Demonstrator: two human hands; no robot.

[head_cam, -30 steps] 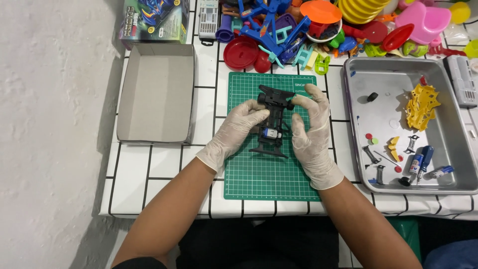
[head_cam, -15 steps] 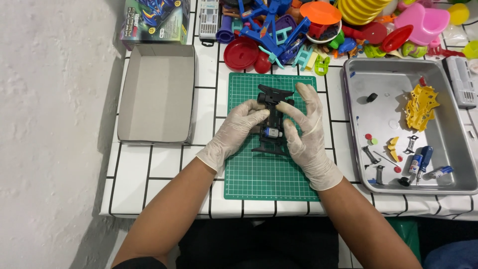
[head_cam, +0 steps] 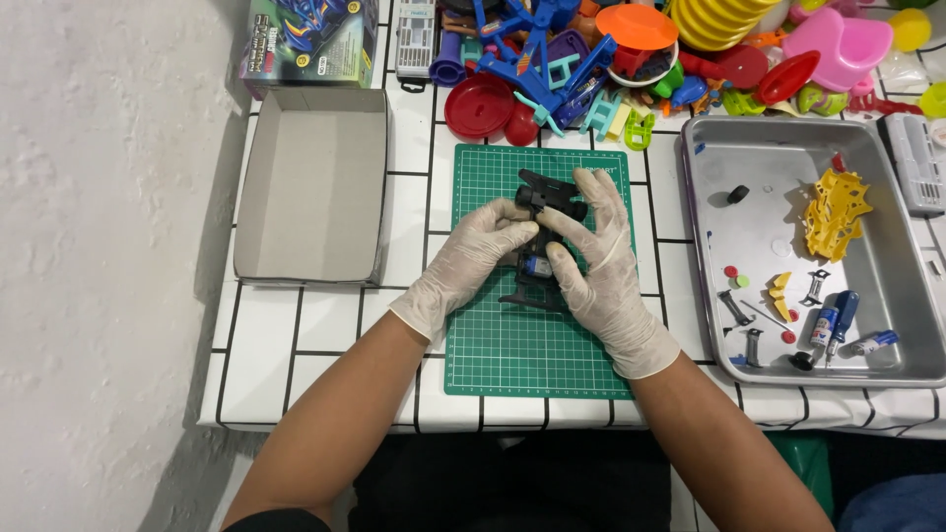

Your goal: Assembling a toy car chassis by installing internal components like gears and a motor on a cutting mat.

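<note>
- Black plastic toy chassis [head_cam: 545, 246], angular and ribbed, lay on the gridded green mat [head_cam: 522, 335]
- Gloved left hand [head_cam: 463, 264] gripped it at 9 o'clock, right hand [head_cam: 596, 266] at 3, fingers curled around it

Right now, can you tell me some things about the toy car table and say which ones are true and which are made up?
1. Both gloved hands, the left hand and the right hand, hold the black toy car frame. True.
2. The frame is over the green cutting mat. True.
3. The cardboard box tray is full of parts. False: nothing shows inside it.
4. The yellow plastic part lies in the metal tray. True.
5. The metal tray sits on the person's left. False: it is on the right, and the cardboard box tray is on the left.
</note>
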